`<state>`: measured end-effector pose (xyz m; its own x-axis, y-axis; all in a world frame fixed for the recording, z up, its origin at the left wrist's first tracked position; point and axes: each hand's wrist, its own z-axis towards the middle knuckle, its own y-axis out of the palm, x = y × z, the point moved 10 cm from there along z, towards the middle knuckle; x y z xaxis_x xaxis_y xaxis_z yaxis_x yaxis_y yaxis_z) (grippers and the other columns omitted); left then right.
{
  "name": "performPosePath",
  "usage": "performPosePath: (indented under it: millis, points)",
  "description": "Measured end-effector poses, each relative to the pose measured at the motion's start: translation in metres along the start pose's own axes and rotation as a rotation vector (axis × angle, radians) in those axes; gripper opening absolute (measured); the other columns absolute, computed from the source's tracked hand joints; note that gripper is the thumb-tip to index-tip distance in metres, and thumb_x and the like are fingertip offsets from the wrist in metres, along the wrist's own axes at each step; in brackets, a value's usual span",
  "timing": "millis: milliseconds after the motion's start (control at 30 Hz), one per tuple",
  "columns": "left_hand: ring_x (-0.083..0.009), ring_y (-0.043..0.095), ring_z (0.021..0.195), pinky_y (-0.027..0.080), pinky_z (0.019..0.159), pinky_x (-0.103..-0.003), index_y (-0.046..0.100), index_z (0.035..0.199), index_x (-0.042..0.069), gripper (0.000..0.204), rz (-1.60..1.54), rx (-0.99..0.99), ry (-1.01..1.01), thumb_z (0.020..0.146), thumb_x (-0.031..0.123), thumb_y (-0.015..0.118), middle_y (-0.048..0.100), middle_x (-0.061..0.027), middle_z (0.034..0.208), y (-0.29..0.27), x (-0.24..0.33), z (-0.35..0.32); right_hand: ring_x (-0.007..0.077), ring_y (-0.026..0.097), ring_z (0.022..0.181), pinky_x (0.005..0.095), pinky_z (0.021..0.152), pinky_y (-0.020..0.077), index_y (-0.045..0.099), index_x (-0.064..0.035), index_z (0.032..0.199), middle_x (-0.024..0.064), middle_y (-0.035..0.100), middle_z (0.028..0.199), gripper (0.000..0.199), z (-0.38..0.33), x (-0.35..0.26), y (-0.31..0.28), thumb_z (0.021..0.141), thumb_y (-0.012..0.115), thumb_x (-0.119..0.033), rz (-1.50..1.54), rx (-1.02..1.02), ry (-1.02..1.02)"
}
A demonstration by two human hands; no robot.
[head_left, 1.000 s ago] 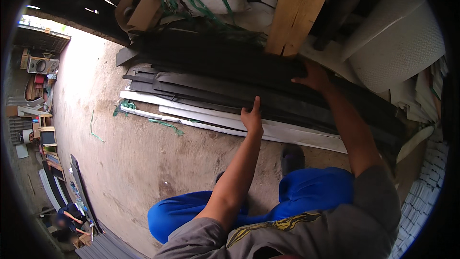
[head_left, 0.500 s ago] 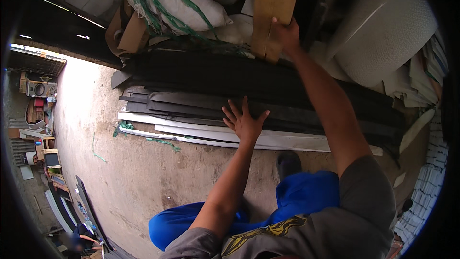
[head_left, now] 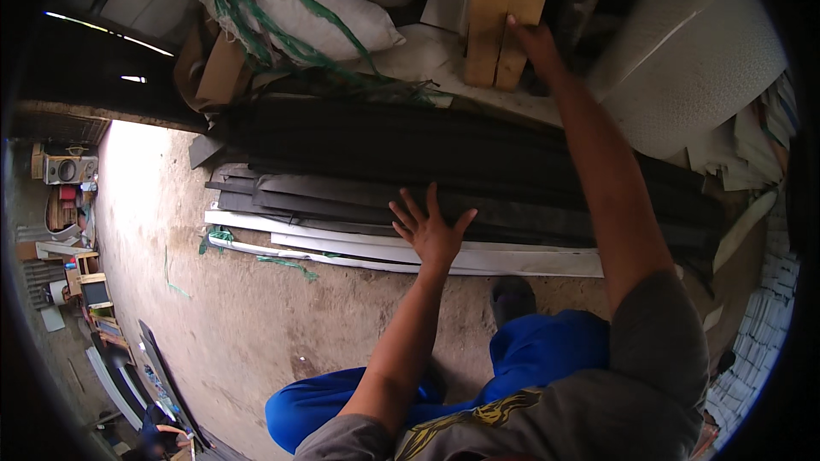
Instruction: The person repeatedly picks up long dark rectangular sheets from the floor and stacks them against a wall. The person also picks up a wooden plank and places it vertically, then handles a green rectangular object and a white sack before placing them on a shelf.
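Nearest, the left hand [head_left: 434,235] lies flat with fingers spread wide on the low stack of long dark and white strips [head_left: 376,205], apparently for support; farther right, the right hand [head_left: 534,41] touches the upright pale wooden plank [head_left: 504,8], its grip hidden.

Hands: right [head_left: 534,38] apparently grips plank [head_left: 504,8].

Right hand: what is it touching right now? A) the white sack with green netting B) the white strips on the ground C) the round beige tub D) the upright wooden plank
D: the right hand rests its fingertips against the edge of the upright wooden plank.
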<state>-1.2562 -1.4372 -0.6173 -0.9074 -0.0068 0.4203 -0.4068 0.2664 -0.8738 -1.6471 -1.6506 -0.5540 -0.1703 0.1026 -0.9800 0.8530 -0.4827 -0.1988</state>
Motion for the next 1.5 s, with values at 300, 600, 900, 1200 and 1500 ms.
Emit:
performPosePath:
  millis: [300, 600, 900, 1200, 1500]
  points:
    - [-0.0458, 0.011, 0.152, 0.019, 0.120, -0.061, 0.036, 0.152, 0.004, 0.106, -0.494, 0.470, -0.177, 0.075, 0.056, 0.086, 0.016, -0.0310, 0.160, -0.001, -0.042, -0.036, 0.0414, 0.052, 0.133, 0.0468, 0.110, 0.0428, 0.052, -0.0013, 0.143, 0.0247, 0.056, 0.139, 0.097, -0.148, 0.060, 0.068, 0.074, 0.081, -0.062, -1.023, -0.362, -0.038]
    - [-0.0260, 0.062, 0.108, 0.052, 0.094, -0.039, 0.039, 0.146, -0.010, 0.101, -1.558, 0.174, -0.819, 0.083, 0.057, 0.081, 0.061, -0.0164, 0.123, 0.086, -0.088, -0.036, 0.0341, 0.059, 0.127, 0.0452, 0.108, 0.0442, 0.060, -0.0035, 0.138, 0.0224, 0.065, 0.130, 0.087, -0.183, 0.034, 0.056, 0.077, 0.078, -0.063, -0.775, -0.451, -0.034]
    - [-0.0271, 0.057, 0.125, 0.044, 0.109, -0.040, 0.041, 0.145, -0.008, 0.097, -1.744, 0.245, -0.789, 0.083, 0.056, 0.081, 0.058, -0.0143, 0.137, 0.074, -0.095, -0.065, 0.0260, 0.060, 0.106, 0.0392, 0.094, 0.0449, 0.066, -0.0029, 0.103, 0.0121, 0.064, 0.113, 0.038, -0.204, 0.038, 0.098, 0.096, 0.069, -0.040, -0.613, -0.937, 0.116]
    - [-0.0371, 0.043, 0.138, 0.036, 0.116, -0.048, 0.022, 0.155, -0.003, 0.114, -0.968, 0.485, -0.843, 0.080, 0.055, 0.085, 0.041, -0.0212, 0.151, 0.053, -0.127, -0.062, 0.0367, 0.069, 0.095, 0.0483, 0.083, 0.0522, 0.063, -0.0053, 0.107, 0.0199, 0.069, 0.094, 0.035, -0.193, -0.048, 0.088, 0.098, 0.064, -0.039, -0.993, -0.388, -0.213]
    - [-0.0425, 0.029, 0.149, 0.018, 0.119, -0.060, 0.040, 0.153, 0.008, 0.083, -0.126, 0.626, 0.363, 0.091, 0.056, 0.067, 0.038, -0.0205, 0.157, -0.123, 0.048, -0.018, 0.0384, 0.070, 0.100, 0.0510, 0.084, 0.0531, 0.060, -0.0073, 0.112, 0.0187, 0.072, 0.104, 0.035, -0.241, -0.106, 0.092, 0.090, 0.073, -0.031, -0.944, -0.471, -0.413]
